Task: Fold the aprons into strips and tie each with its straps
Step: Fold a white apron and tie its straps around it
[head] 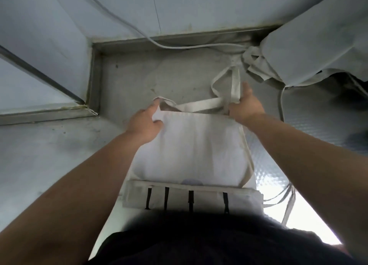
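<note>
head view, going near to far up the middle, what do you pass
dark clothing → pale band with black loops → white apron panel → strap loop → white cable → wall

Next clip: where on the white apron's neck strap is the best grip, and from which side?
Probably the flat stretch of the neck strap between the left hand and the right hand, pinched from the far side. It lies exposed beyond the apron, while its looped end is twisted and gripped by the right hand.
</note>
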A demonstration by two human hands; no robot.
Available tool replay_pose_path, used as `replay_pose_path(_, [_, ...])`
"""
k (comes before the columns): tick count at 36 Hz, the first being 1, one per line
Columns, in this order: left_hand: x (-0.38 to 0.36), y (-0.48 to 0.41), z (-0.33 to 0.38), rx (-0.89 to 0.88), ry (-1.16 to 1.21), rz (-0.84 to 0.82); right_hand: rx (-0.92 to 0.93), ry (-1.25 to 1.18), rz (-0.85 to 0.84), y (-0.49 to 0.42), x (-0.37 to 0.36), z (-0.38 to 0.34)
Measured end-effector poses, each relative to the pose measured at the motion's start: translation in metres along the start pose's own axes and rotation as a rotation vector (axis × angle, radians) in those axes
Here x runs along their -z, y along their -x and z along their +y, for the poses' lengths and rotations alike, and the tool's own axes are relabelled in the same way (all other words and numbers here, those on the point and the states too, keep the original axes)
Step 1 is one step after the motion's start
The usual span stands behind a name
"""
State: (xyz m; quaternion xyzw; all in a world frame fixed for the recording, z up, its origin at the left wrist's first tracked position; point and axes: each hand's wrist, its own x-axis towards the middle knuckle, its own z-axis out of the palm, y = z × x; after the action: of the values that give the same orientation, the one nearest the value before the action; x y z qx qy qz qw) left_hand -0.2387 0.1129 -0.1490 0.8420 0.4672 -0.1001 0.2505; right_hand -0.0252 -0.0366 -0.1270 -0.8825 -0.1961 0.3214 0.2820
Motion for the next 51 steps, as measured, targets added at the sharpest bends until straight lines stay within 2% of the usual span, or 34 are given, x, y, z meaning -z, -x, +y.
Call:
replay_pose_path(3, [0.0,-0.005,-0.001,0.042,0.058,-0.025,0.052,0.083,-0.031,-0.003,-0.007,0.005])
replay_pose_path(7, [0.003,-0.017,-0.005,0.029,0.122,0.042,0.122,0.149,-0.022,0.002,-0.014,0.012])
replay_pose_path(12, [0.014,-0.013,-0.006,0.032,0.248,0.042,0.214,0.278,-0.086,0.019,-0.019,0.018])
replay_pose_path(14, [0.017,-0.004,-0.009,0.012,0.281,0.104,0.251,0.305,-0.078,0.028,-0.023,0.02])
replay_pose_path(18, [0.018,0.024,-0.012,-0.09,0.292,0.292,0.305,0.362,-0.059,0.048,-0.028,0.023])
replay_pose_path(28, [-0.028,0.104,-0.03,-0.344,0.18,0.168,0.365,0.33,0.064,0.11,-0.034,0.054])
replay_pose_path(32, [-0.055,0.126,-0.038,-0.498,0.162,0.132,0.389,0.421,0.014,0.136,-0.041,0.08])
replay_pose_path(35, [-0.071,0.133,-0.048,-0.657,0.077,0.212,0.477,0.522,0.01,0.154,-0.053,0.1])
replay_pose_path(38, [-0.076,0.135,-0.057,-0.757,-0.038,0.383,0.572,0.695,0.191,0.17,-0.062,0.117])
replay_pose_path(40, [-0.078,0.137,-0.059,-0.823,-0.113,0.429,0.589,0.778,0.258,0.179,-0.065,0.125])
replay_pose_path(43, [-0.079,0.141,-0.057,-0.895,-0.185,0.324,0.591,0.762,0.165,0.184,-0.069,0.127])
replay_pose_path(47, [-0.074,0.146,-0.053,-0.81,-0.212,0.178,0.492,0.688,0.047,0.195,-0.069,0.121])
replay_pose_path(51, [-0.067,0.154,-0.052,-0.741,-0.342,-0.008,0.417,0.788,-0.095,0.2,-0.065,0.119])
